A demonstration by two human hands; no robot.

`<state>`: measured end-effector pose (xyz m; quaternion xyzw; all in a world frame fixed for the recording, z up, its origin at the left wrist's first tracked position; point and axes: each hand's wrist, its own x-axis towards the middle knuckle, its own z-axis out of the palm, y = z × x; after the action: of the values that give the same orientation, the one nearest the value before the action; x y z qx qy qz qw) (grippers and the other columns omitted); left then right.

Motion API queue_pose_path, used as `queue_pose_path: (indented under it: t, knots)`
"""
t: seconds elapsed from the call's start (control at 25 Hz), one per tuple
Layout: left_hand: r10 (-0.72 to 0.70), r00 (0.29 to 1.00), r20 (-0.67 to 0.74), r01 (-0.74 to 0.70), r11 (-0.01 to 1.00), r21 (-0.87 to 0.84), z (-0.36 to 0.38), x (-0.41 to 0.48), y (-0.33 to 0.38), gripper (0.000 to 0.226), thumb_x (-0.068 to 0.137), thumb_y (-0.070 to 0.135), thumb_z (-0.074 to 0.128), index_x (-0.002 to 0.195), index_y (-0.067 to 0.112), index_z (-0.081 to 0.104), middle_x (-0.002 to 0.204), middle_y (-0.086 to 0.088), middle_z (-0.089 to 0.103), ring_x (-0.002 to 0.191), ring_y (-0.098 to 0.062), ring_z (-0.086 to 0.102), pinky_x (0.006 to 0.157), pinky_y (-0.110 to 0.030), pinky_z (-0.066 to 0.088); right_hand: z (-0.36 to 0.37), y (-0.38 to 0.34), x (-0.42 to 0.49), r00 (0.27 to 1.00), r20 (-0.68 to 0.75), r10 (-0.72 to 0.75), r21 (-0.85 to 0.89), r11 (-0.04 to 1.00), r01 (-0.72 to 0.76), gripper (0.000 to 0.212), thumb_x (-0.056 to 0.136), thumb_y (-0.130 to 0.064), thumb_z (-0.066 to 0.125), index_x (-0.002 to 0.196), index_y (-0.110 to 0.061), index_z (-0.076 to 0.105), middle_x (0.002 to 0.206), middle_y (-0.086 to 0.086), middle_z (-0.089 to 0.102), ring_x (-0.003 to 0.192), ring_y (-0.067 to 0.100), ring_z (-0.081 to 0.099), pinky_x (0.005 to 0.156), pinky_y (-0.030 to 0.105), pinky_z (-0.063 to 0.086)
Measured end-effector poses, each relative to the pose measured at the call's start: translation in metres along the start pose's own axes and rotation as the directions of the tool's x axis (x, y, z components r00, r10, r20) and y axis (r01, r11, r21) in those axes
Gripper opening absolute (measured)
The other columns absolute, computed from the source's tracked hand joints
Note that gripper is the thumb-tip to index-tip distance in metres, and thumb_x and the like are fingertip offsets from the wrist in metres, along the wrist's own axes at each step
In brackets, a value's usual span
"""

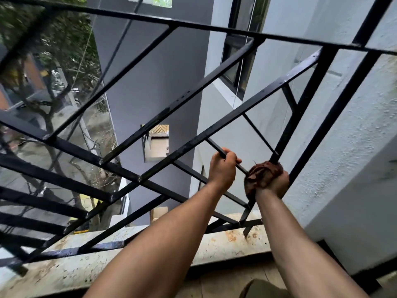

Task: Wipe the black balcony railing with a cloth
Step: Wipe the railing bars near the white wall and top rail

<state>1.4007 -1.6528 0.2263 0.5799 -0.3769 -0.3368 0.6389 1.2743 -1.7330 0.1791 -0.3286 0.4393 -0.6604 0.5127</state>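
Railing [182, 96] of black metal bars spreads ahead of both hands and far out to the left, with wide open gaps between its crossing bars. The left hand [223, 168] curls round a thin slanted bar [242, 169]. Just to its right, the right hand [277, 183] clamps a reddish-brown cloth [262, 175] round a thicker bar [287, 134] that rises up and away. The hands sit close but apart. A pale wall [354, 147] stands just right of the right hand. Below the wrists runs the stained ledge [225, 241], where the bars end.
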Motion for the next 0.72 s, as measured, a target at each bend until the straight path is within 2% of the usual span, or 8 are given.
queue_pose_path:
  t: [0.12, 0.2, 0.28, 0.36, 0.48, 0.6, 0.68, 0.72]
  knots:
    - [0.035, 0.999, -0.008, -0.035, 0.999, -0.015, 0.0, 0.002, 0.001, 0.024, 0.094, 0.024, 0.044, 0.075, 0.021, 0.059, 0.082, -0.009, 0.072, 0.073, -0.016, 0.065, 0.065, -0.044, 0.049, 0.006, -0.04, 0.007, 0.951, 0.127, -0.281, -0.227, 0.925, 0.304, 0.019, 0.076, -0.031, 0.06, 0.09, -0.019, 0.062, 0.088, 0.017, 0.06, 0.079, 0.027, 0.062, 0.078, 0.038, 0.056]
    - [0.01, 1.0, 0.007, -0.01, 1.0, -0.026, 0.002, 0.002, 0.005, 0.03, 0.092, 0.025, 0.044, 0.068, 0.024, 0.063, 0.083, -0.013, 0.072, 0.062, -0.021, 0.06, 0.06, -0.039, 0.047, -0.005, -0.029, -0.002, 0.904, 0.285, -0.32, -0.52, 0.741, 0.426, 0.038, 0.074, -0.039, 0.064, 0.111, -0.031, 0.061, 0.107, 0.013, 0.062, 0.098, 0.031, 0.063, 0.087, 0.04, 0.054]
    - [-0.009, 1.0, 0.008, 0.009, 1.0, -0.007, 0.002, -0.001, 0.006, 0.031, 0.089, 0.026, 0.044, 0.065, 0.022, 0.064, 0.084, -0.013, 0.074, 0.061, -0.023, 0.059, 0.056, -0.031, 0.045, -0.016, -0.011, -0.018, 0.931, 0.26, -0.256, -0.781, 0.512, 0.359, 0.065, 0.08, -0.037, 0.06, 0.137, -0.007, 0.05, 0.129, 0.022, 0.055, 0.12, 0.041, 0.052, 0.103, 0.051, 0.046]
    - [-0.016, 1.0, 0.023, 0.015, 1.0, 0.016, 0.0, 0.001, 0.003, 0.031, 0.087, 0.029, 0.044, 0.067, 0.018, 0.064, 0.085, -0.007, 0.075, 0.071, -0.025, 0.063, 0.06, -0.033, 0.05, -0.015, 0.003, -0.041, 0.947, 0.202, -0.249, -0.882, 0.373, 0.287, 0.082, 0.082, -0.021, 0.069, 0.147, 0.012, 0.031, 0.146, 0.033, 0.038, 0.134, 0.048, 0.036, 0.117, 0.055, 0.03]
    - [-0.073, 0.993, 0.095, 0.067, 0.996, 0.064, -0.006, 0.0, 0.008, 0.03, 0.089, 0.034, 0.046, 0.07, 0.02, 0.065, 0.088, -0.002, 0.076, 0.081, -0.026, 0.065, 0.082, -0.043, 0.056, 0.004, 0.01, -0.071, 0.94, 0.263, -0.219, -0.874, 0.359, 0.328, 0.057, 0.089, -0.019, 0.068, 0.137, 0.003, 0.046, 0.146, 0.028, 0.041, 0.135, 0.045, 0.035, 0.116, 0.05, 0.028]
    - [-0.071, 0.984, 0.163, 0.051, 0.991, 0.121, -0.023, -0.011, 0.025, 0.021, 0.09, 0.035, 0.053, 0.078, 0.02, 0.063, 0.091, -0.007, 0.072, 0.08, -0.017, 0.063, 0.088, -0.04, 0.054, 0.013, 0.0, -0.064, 0.821, 0.55, -0.151, -0.795, 0.207, 0.571, 0.037, 0.091, -0.019, 0.066, 0.127, -0.012, 0.061, 0.128, 0.008, 0.058, 0.121, 0.026, 0.048, 0.107, 0.039, 0.04]
    - [-0.038, 0.974, 0.225, 0.047, 0.998, -0.035, -0.043, -0.017, 0.024, 0.013, 0.088, 0.032, 0.056, 0.094, 0.02, 0.058, 0.095, -0.006, 0.066, 0.089, -0.009, 0.063, 0.086, -0.033, 0.053, 0.008, -0.015, -0.045, 0.802, 0.596, -0.028, -0.755, 0.321, 0.572, 0.027, 0.094, -0.02, 0.064, 0.12, -0.019, 0.067, 0.116, 0.002, 0.059, 0.109, 0.016, 0.054, 0.098, 0.029, 0.047]
    - [-0.038, 0.973, 0.226, 0.061, 0.993, -0.097, -0.053, -0.018, 0.022, 0.026, 0.085, 0.032, 0.053, 0.106, 0.017, 0.055, 0.105, -0.008, 0.064, 0.1, -0.013, 0.062, 0.088, -0.033, 0.053, 0.006, -0.014, -0.036, 0.835, 0.55, 0.021, -0.795, 0.318, 0.516, 0.026, 0.093, -0.021, 0.063, 0.119, -0.02, 0.067, 0.115, 0.003, 0.058, 0.108, 0.018, 0.056, 0.098, 0.029, 0.048]
